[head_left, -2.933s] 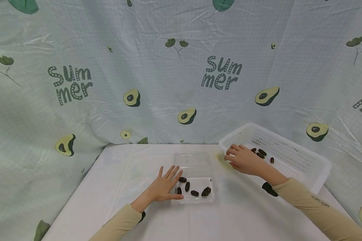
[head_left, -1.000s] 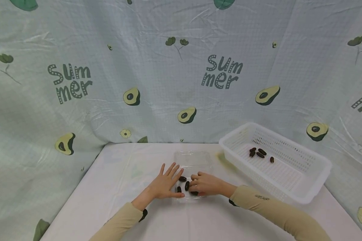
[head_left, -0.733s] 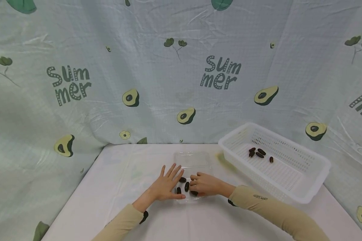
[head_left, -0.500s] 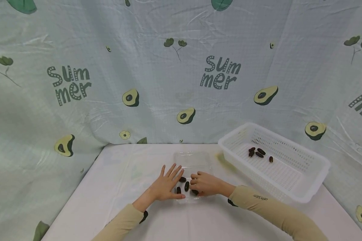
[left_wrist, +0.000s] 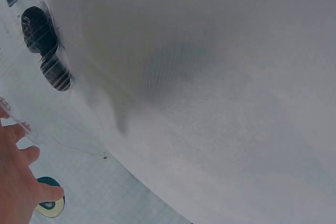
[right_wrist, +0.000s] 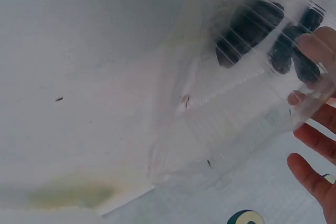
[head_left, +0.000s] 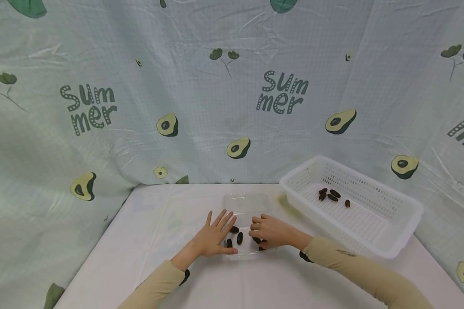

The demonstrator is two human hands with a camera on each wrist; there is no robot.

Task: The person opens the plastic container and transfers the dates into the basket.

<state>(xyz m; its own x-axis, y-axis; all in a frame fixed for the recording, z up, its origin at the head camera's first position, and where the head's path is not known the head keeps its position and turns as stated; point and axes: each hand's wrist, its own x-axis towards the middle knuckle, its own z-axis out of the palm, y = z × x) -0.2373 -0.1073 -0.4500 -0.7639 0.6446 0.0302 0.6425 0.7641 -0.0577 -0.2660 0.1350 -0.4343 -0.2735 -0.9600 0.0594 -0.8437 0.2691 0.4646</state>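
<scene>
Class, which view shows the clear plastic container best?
The head view: the clear plastic container lies open there with both halves visible, though the left hand and right hand hide parts. The left wrist shows a cropped section; the right wrist, a larger one.

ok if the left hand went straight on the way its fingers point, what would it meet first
Most likely the clear plastic lid, just past the left hand's fingertips, though it might pass over it: the fingers' height is unclear.
</scene>
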